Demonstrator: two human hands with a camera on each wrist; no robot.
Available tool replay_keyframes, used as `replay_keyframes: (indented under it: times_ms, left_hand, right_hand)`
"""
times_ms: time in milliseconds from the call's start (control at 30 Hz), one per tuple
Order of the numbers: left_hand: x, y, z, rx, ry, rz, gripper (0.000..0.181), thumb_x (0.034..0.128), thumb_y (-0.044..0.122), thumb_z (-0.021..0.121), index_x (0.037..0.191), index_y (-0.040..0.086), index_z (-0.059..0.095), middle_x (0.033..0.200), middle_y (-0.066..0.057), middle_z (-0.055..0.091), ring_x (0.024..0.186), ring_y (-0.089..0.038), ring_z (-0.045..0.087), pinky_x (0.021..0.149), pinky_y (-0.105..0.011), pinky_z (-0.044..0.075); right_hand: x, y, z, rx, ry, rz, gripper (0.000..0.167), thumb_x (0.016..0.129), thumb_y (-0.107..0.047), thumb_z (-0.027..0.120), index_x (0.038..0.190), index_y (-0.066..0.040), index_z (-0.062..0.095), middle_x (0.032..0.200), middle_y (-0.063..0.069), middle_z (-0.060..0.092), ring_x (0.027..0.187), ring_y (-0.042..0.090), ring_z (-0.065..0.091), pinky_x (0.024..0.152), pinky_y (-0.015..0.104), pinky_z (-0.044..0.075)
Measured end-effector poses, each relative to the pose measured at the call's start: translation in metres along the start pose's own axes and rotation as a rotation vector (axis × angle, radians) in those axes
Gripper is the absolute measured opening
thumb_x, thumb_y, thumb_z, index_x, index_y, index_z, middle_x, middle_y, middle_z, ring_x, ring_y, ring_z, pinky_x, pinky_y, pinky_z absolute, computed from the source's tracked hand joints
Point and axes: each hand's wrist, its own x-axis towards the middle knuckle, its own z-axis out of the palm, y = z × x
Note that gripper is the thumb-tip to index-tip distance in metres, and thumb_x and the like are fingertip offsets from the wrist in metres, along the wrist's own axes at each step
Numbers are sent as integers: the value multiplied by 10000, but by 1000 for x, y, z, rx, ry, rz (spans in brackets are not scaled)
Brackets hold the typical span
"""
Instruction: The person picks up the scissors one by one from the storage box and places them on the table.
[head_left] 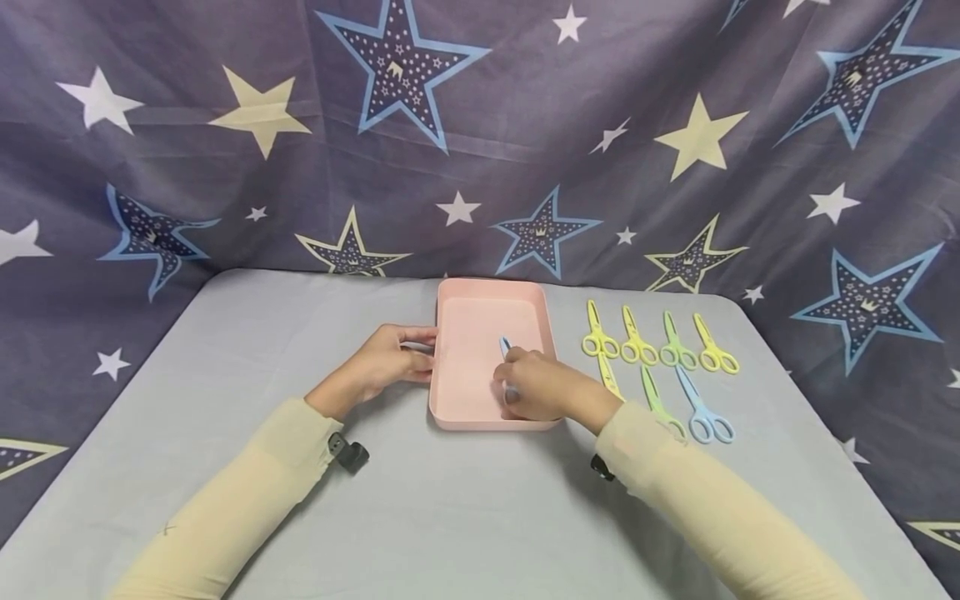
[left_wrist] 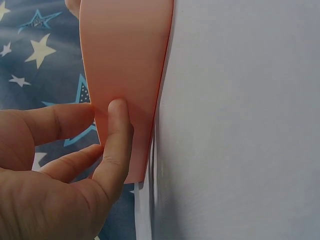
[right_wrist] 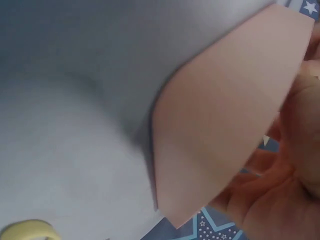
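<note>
A shallow pink tray [head_left: 472, 358] stands at the middle of the table. At its left side, my left hand [head_left: 386, 367] touches the outer wall with nearly straight fingers; one fingertip [left_wrist: 118, 107] lies flat against that wall in the left wrist view. Inside the tray's right half, my right hand [head_left: 540, 385] grips a pair of blue scissors [head_left: 505, 342], blade end pointing away from me. Most of the handles are hidden under the fingers. In the right wrist view the tray wall [right_wrist: 215, 115] covers the fingertips and the scissors.
To the tray's right lie several scissors in two rows: yellow scissors [head_left: 637, 346], green scissors [head_left: 675, 350] and another blue pair [head_left: 703, 415]. My right sleeve partly covers the nearer row. A star-printed curtain [head_left: 480, 167] hangs behind the table.
</note>
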Motion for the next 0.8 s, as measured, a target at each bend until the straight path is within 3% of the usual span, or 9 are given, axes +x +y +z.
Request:
replay_keyframes:
  times_ms: [167, 233, 400, 600, 800]
  left_hand:
    - [0, 0, 1, -3, 5, -4, 600, 906, -155, 591, 1482, -122, 425, 1463, -324, 467, 1199, -433, 625, 904, -366, 647]
    - [0, 0, 1, -3, 4, -7, 602, 907, -155, 591, 1483, -123, 422, 1464, -324, 466, 1203, -438, 621, 907, -369, 646]
    - [0, 0, 0, 0, 6, -13, 602, 907, -156, 588, 1484, -121, 422, 1463, -318, 468, 1209, -436, 618, 911, -371, 645]
    - [0, -1, -1, 4, 10, -18, 600, 905, -153, 592, 1482, -116, 431, 1461, -316, 471, 1183, -415, 638, 903, -363, 648]
    - [0, 1, 0, 18, 16, -13, 600, 898, -149, 600, 1476, -115, 442, 1453, -321, 482, 1144, -395, 655, 887, -348, 652]
  right_hand:
    - [-1, -2, -2, 23, -21, 14, 147, 875, -110, 774, 1019, -101, 747, 1037, 80, 642, 920, 201, 621, 869, 338, 595]
    - [-1, -3, -2, 30, -28, 9, 191, 849, -81, 798, 1033, -97, 752, 1044, 63, 651, 941, 191, 618, 893, 330, 594]
    - [-1, -1, -1, 9, -20, -30, 262, 808, -10, 793, 1048, -89, 726, 978, 58, 645, 845, 188, 587, 782, 313, 571]
    - [0, 1, 2, -112, 0, -99, 176, 824, -47, 776, 950, -123, 679, 892, 42, 611, 762, 206, 586, 717, 353, 549]
    - [0, -1, 2, -205, -27, -72, 161, 864, -170, 794, 989, -153, 694, 899, 12, 595, 778, 213, 554, 755, 365, 527]
